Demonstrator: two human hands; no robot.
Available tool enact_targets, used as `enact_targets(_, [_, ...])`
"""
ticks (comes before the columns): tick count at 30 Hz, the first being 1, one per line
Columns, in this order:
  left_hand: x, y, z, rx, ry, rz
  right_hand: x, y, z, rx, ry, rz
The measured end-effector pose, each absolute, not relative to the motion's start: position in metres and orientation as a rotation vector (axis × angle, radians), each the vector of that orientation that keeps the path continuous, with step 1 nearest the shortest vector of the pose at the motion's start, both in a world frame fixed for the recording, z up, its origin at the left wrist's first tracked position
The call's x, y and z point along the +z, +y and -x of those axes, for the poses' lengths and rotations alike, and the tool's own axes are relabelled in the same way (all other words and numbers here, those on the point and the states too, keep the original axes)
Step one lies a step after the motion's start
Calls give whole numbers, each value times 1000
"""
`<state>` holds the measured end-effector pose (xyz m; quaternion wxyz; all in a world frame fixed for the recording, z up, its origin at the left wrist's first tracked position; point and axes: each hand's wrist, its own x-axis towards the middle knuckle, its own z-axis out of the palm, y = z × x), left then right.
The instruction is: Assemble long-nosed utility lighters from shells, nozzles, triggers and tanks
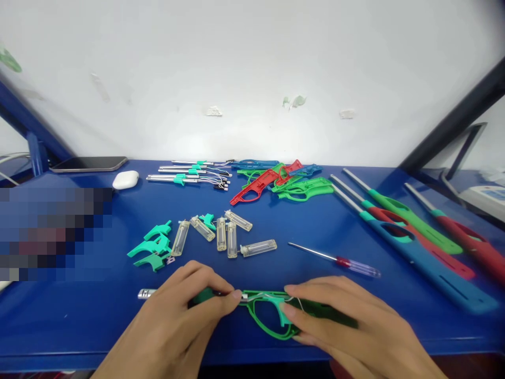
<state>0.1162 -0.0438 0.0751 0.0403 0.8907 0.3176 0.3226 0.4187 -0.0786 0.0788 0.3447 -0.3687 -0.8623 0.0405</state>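
Observation:
Near the front edge lies a green lighter handle half (256, 317), its inside facing up. A white wire runs along it, and a teal trigger (283, 315) sits by the finger loop. My left hand (185, 310) pinches the handle's front end, where a silver metal tube (145, 293) sticks out to the left. My right hand (347, 321) closes around the rear of the handle, thumb against the trigger and index finger at the upper rim by the wire. Both palms hide much of the handle.
Clear fuel tanks (232, 239) and teal triggers (153, 245) lie mid-table. Behind are wired metal tubes (173, 179) and coloured handle halves (256, 184). A screwdriver (355, 266) and assembled lighters (418, 258) lie right; a white earbud case (125, 180) and phone (90, 163) left.

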Motion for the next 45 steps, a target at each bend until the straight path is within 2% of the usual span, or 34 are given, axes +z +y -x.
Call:
enact_targets(10, [66, -57, -115, 839, 1131, -2809, 59, -85, -425, 209, -2221, 1144])
enact_targets(12, [62, -60, -118, 923, 1140, -2841, 58, -84, -426, 206, -2253, 1101])
enact_targets(15, [59, -62, -122, 1040, 1144, -2915, 62, -83, -426, 99, -2279, 1065])
enact_targets(18, [60, -61, -123, 985, 1159, -2913, 66, -83, -424, -57, -2194, 1080])
enact_targets(24, [64, -56, -121, 1067, 1093, -2897, 74, -79, -425, -168, -2043, 1090])
enact_targets(31, [79, -37, -114, 1274, 1146, -2872, 100, -52, -430, -388, -2318, 1020])
enact_targets(37, [82, 15, -74, 950, 1447, -2907, 104, -20, -407, -365, -2742, 845])
enact_targets(45, [97, 72, -48, 498, 1376, -2908, 90, 0, -396, -506, -2726, 760])
